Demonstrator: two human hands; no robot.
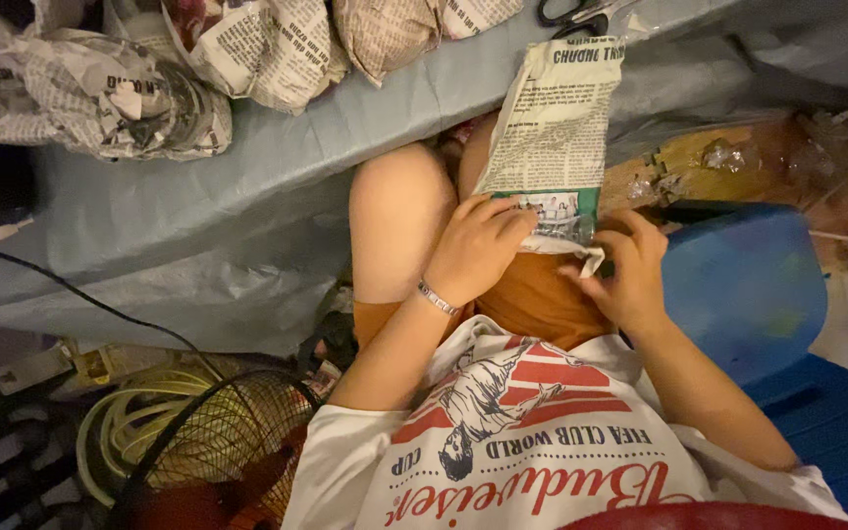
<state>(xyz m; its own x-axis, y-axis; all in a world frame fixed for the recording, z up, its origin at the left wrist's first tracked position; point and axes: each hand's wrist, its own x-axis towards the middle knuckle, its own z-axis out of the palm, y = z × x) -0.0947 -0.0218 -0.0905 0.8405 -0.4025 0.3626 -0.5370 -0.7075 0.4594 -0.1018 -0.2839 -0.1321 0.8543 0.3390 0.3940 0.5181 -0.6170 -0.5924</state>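
1. Hands meet over the lap: the left hand (478, 240) and the right hand (625, 270) both work the near end of a long newspaper strip (556, 118) that runs from the lap up onto the grey-blue sheet (198, 216).
2. Left fingers (512, 221) curl together and press down on the strip's lower edge, just where a green band with a small photo shows.
3. Right fingers (596, 263) pinch a folded white corner of the paper; the tips look closed on it, though the fold hides part of the grip.
4. Progress check: only the bottom end of the strip is folded or rolled so far, I judge; the long upper part lies flat and unworked.
5. Finished pieces, it seems: a row of crumpled newspaper bundles (110, 93) sits along the top of the sheet, well apart from the hands.
6. Scissors (571, 12) lie at the top edge, just beyond the strip's far end, untouched.
7. Off to the side, a blue stool (748, 285) stands near the right hand, and a wire fan guard (213, 447) with coiled hose (139, 417) sits low on the left.
8. A silver bracelet (437, 297) rides the left wrist.
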